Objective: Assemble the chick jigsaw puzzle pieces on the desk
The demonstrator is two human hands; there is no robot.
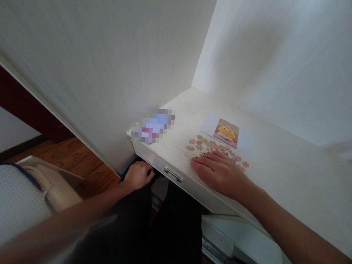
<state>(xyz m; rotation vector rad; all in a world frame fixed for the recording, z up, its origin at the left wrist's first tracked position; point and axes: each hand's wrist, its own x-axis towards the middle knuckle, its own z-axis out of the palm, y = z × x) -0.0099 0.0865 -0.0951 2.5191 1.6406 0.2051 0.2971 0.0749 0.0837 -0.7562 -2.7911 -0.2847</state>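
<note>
My right hand lies flat on the white desk, fingers stretched out over several loose jigsaw pieces scattered near the front edge. Behind the pieces lies a picture card showing a yellow cartoon figure. My left hand reaches under the desk's left front corner, fingers curled closed in the dark gap there; what it grips, if anything, is hidden.
A blurred-out flat item lies on the desk's left end. A metal drawer handle sits on the desk front. White walls enclose the desk. A wooden floor and a grey cushioned seat lie to the left.
</note>
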